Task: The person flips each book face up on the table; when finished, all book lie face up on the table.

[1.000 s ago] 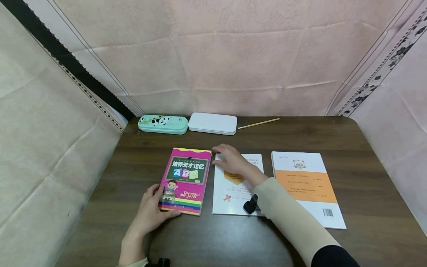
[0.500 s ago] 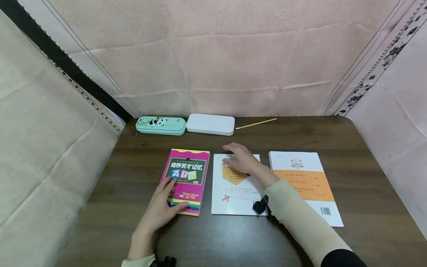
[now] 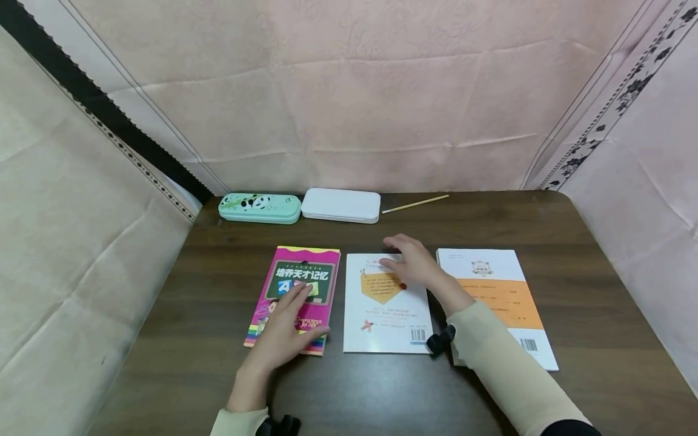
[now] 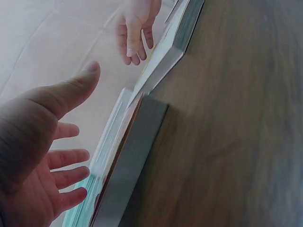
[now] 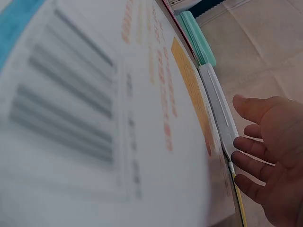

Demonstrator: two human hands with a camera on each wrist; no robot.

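Three books lie in a row on the dark wooden table [image 3: 572,224]. My left hand [image 3: 288,327] lies flat with straight fingers on the lower part of the pink ABC book [image 3: 302,266] at the left. In the left wrist view this hand [image 4: 45,156] shows spread fingers beside the book's edge [image 4: 128,165]. My right hand [image 3: 410,263] rests with relaxed fingers on the top right of the middle white book [image 3: 382,312]. It holds nothing, and its fingers [image 5: 251,156] are apart in the right wrist view. The white and orange book [image 3: 498,297] lies at the right.
A mint panda pencil case [image 3: 259,208], a white case [image 3: 340,206] and a pencil [image 3: 415,203] lie along the table's far edge. Pink cloth walls [image 3: 349,91] close in the back and both sides. Bare wood shows in front of the books.
My left hand slid from the pink book's lower left corner up onto its cover. My right hand moved right, from the middle book's top left to its top right.
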